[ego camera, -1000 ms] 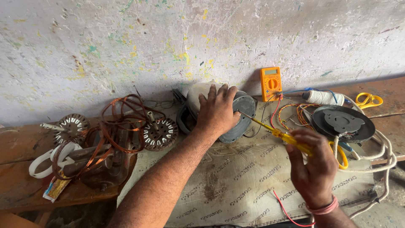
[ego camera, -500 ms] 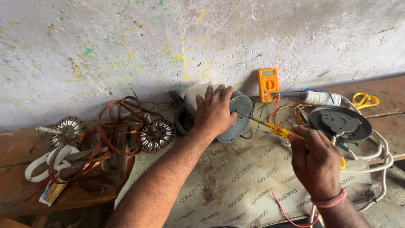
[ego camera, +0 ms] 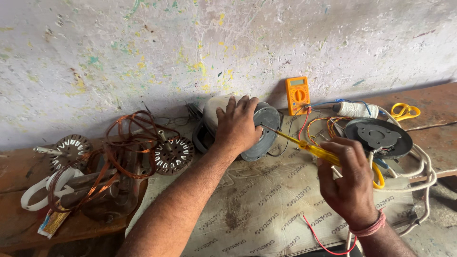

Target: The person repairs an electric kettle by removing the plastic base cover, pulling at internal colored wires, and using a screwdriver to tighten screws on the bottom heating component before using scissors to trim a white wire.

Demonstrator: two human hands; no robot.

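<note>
- The left hand (ego camera: pixel 236 127) is laid palm-down over a round grey motor housing (ego camera: pixel 261 134), with the fingers spread and curled across its top; the housing is steadied rather than lifted.
- The housing is stood on edge at the back of the bench, near the paint-flecked wall (ego camera: pixel 190 52), on a printed sack cloth (ego camera: pixel 266 204).
- The right hand (ego camera: pixel 350 183) is closed around a yellow-handled screwdriver (ego camera: pixel 309 148); the handle is enclosed by the fingers and thumb.
- The screwdriver shaft is pointed left, and its tip is placed at the housing's face.
- An orange multimeter (ego camera: pixel 297 94) is leaned against the wall, just right of the housing.
- A dark round motor cover (ego camera: pixel 378 137) is located beyond the right hand, beside a spool of white thread (ego camera: pixel 356 110) and yellow-handled scissors (ego camera: pixel 405 112).
- Copper winding wire (ego camera: pixel 126 143) and two slotted stator cores (ego camera: pixel 173 154) are located to the left.
</note>
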